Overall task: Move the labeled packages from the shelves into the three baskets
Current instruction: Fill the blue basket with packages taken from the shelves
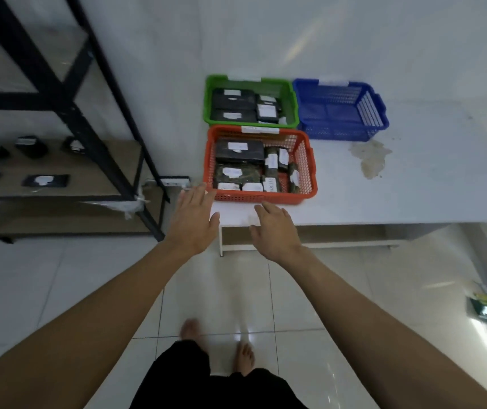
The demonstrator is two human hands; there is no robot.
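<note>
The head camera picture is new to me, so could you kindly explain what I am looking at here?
No machine here: a person wears one camera on the head, looking down at both bare arms. The left hand and right hand are open and hold nothing. On the white table stand three baskets: the orange basket and the green basket hold labeled packages, while the blue basket looks empty. More packages wait on the shelf at the left.
</note>
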